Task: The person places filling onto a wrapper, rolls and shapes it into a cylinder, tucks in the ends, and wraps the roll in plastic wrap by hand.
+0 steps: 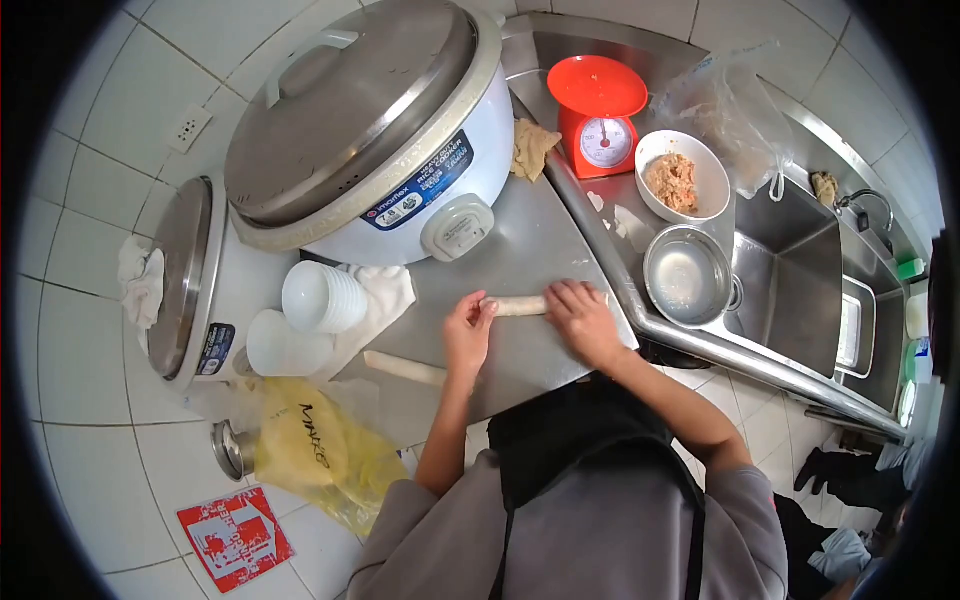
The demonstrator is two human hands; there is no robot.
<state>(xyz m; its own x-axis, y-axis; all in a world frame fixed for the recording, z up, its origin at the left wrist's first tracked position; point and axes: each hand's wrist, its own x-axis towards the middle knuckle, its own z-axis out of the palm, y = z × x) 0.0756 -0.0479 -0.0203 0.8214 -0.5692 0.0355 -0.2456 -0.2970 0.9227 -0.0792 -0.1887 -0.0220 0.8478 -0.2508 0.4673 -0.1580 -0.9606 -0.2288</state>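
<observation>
A pale, thin-wrapped spring roll (518, 306) lies across the steel counter in front of me. My left hand (467, 335) pinches its left end between thumb and fingers. Over its right end, my right hand (583, 322) is curled with the fingers pressed together, hiding that end. A second spring roll (404, 368) rests on the counter to the left, partly behind my left wrist. To the upper right, a white bowl (650, 150) holds a pinkish minced filling (672, 183). A metal bowl (689, 276) with some liquid sits below it.
A large rice cooker (440, 190) stands behind the counter, a second cooker (200, 280) at left. Stacked white bowls (322, 297) and a yellow plastic bag (310, 440) are nearby. A red scale (597, 115), plastic bag (735, 120) and sink (790, 270) lie right. Another person shows at lower right.
</observation>
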